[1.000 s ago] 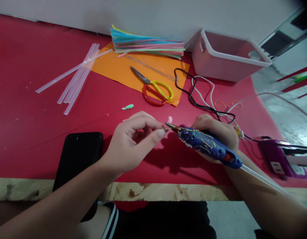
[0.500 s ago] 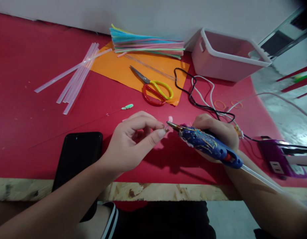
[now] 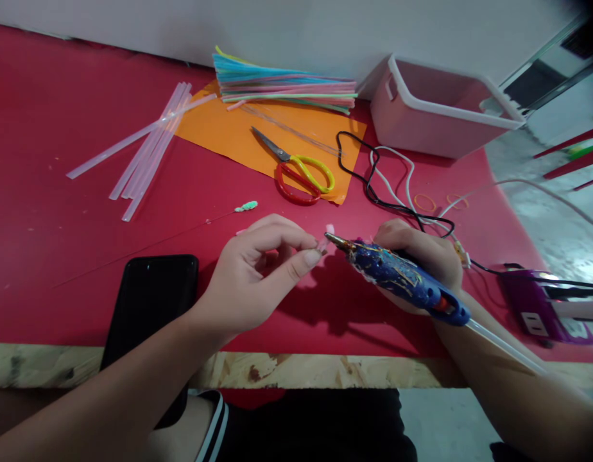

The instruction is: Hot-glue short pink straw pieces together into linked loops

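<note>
- A small pink piece (image 3: 330, 229) was pinched between thumb and forefinger of the left hand (image 3: 265, 276), its free end standing up past the fingertips.
- A blue glue gun (image 3: 397, 276) was gripped in the right hand (image 3: 421, 247), its nozzle (image 3: 339, 242) pointed at the piece; whether the two touched could not be told.
- The pinch was judged best made low on the pink piece, since a nozzle likely to be hot lay just beside the left thumb and forefinger; a sparing bead and a steadied left wrist were thought advisable.
- A glue stick (image 3: 506, 347) jutted from the gun's rear over the right forearm, so large turns of that wrist were best avoided.
- Bare tabletop (image 3: 296, 333) was offered below the hands, as far as the wooden edge (image 3: 316, 371) nearest the body.
- Beyond the left hand, forward reach was limited by scissors (image 3: 303, 176) lying partly on an orange sheet (image 3: 214, 135).
- Ahead of the right hand, a black cord (image 3: 372, 192) was looped and could be snagged.
- Left of the left hand, a phone (image 3: 154, 295) was crossed by the left forearm and might be nudged.
</note>
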{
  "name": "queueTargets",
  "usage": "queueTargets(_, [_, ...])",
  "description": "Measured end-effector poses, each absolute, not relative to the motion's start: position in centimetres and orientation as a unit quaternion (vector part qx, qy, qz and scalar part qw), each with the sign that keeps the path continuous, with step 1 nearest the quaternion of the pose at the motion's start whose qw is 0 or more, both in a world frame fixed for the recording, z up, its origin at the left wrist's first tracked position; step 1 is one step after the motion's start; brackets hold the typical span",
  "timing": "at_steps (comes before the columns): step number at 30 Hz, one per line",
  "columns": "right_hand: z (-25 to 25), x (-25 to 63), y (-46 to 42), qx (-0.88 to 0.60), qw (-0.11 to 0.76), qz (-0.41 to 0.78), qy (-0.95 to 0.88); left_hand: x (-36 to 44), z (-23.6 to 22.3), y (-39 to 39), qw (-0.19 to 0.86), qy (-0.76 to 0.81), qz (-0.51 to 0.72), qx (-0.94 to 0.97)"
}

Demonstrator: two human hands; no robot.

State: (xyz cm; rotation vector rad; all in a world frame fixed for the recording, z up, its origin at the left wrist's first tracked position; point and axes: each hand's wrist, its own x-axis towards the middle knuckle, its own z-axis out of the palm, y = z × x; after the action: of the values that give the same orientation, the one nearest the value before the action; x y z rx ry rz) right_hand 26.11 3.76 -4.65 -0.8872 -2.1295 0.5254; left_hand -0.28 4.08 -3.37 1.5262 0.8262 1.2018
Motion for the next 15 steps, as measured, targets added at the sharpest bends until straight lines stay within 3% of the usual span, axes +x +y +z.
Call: queueTargets(15, [-4.64, 26.14, 3.73, -0.359, 0.374, 0.198, -0.832, -0.45, -3.53, 4.17, 0.476, 0.344, 0.486, 0.647])
